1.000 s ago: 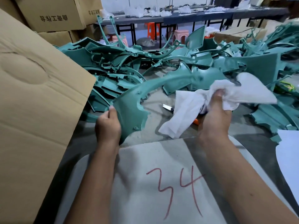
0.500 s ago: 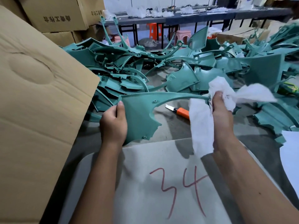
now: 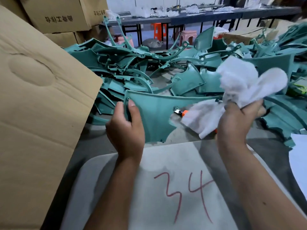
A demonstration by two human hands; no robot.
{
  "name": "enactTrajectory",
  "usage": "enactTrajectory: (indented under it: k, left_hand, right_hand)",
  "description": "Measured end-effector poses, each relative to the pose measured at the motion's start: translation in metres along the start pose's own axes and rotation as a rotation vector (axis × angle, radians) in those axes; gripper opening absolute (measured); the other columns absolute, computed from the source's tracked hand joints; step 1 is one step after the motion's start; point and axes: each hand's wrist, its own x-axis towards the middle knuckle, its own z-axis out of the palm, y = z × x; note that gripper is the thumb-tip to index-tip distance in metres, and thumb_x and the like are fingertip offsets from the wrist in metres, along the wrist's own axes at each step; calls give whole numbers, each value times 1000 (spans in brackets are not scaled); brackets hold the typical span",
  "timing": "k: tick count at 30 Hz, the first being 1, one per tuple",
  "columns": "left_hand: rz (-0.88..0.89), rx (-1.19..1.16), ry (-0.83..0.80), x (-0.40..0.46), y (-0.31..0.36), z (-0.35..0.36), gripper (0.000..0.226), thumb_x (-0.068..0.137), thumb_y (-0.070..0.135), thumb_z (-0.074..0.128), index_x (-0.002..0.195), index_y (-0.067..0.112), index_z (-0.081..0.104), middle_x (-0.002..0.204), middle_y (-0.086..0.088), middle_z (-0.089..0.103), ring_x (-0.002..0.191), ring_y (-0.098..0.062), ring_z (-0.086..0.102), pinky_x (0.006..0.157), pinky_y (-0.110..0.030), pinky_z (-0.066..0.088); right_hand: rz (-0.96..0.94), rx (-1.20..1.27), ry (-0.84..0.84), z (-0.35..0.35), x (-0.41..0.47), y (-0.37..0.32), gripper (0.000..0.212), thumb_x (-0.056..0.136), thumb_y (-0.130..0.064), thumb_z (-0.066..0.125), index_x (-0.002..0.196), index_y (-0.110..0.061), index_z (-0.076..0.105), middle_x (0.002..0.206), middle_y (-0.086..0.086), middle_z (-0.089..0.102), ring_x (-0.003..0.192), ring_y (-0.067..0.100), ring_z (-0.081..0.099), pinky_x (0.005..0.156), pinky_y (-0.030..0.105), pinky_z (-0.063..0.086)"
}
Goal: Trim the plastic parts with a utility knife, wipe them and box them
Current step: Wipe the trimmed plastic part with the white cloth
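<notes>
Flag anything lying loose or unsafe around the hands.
The utility knife lies loose on the table with its blade out, half hidden under the white cloth gripped by the right hand. The left hand holds the green plastic part just beside it.

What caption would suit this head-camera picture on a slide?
Left hand grips a teal plastic part while right hand wipes it with a white cloth.

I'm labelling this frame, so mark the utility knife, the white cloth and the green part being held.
utility knife (image 3: 184, 112), head view, orange handle end.
white cloth (image 3: 239, 83), head view, bunched upper fold.
green part (image 3: 156, 112), head view, broad flat face.
</notes>
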Motion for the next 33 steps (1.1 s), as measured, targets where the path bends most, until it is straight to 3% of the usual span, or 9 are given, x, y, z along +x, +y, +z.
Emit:
enactTrajectory:
  k: [3,6,9,12,16,22,26,28,33]
  left_hand:
    - [88,51,-39,-1,0,-2,37,104,31,51,72,15,40,57,6,32,55,-22,28,52,-36,20]
    - [145,50,-69,-2,-1,-4,35,105,33,50,74,19,40,58,7,32,53,-27,32,50,-34,22]
    - [152,113,-92,-4,1,-5,34,105,36,49,76,18,44,58,4,34,51,-33,38,47,-36,24]
    - [133,137,-86,-3,3,-4,35,105,35,50,77,13,51,58,1,39,51,-34,39,48,-36,26]
    - [156,157,-103,-5,10,-2,35,104,35,51,76,15,50,56,3,37,49,-26,32,50,-33,19]
    - [344,167,-176,-24,24,9,35,96,34,54,78,8,69,56,-11,59,44,-34,50,50,-24,29]
    - [352,152,-124,-18,22,6,35,96,34,55,87,7,75,56,-12,58,46,-37,48,46,-28,30]
    - [373,129,-125,-16,21,4,34,97,35,56,92,8,76,57,-11,59,47,-37,47,44,-30,34]
    - [413,43,-117,-19,19,3,32,96,28,63,92,-1,76,59,-12,60,51,-28,39,49,-30,26]
  right_hand:
    - [-292,-390,-222,-1,-3,5,30,94,-44,52,118,-26,51,129,13,39,123,25,44,110,33,36]
    - [-236,-599,-502,2,-15,7,68,96,-72,32,89,-12,62,94,13,56,96,27,53,84,44,42]
    - [-265,-493,-518,6,-20,10,68,106,-50,39,70,6,52,68,25,52,67,34,48,66,53,41]
    - [-493,-443,-480,10,-27,1,49,108,-29,45,69,1,51,69,9,46,68,29,45,63,44,35]
    - [-793,-360,-401,12,-41,-12,19,103,-1,48,99,6,66,99,10,48,91,28,48,79,35,39]
    - [-915,-270,-499,14,-56,-27,43,93,4,59,136,7,58,121,18,43,115,18,46,101,28,43]
    - [-900,-482,-594,13,-48,-20,33,103,-22,54,123,-4,72,126,13,62,118,30,57,100,45,47]
    - [-806,-434,-668,13,-47,-18,39,107,-36,43,106,-12,74,100,-6,68,97,18,61,82,44,49]
    - [-822,-315,-635,15,-45,-17,32,100,-18,60,70,-8,57,63,-3,48,58,23,45,52,42,37]
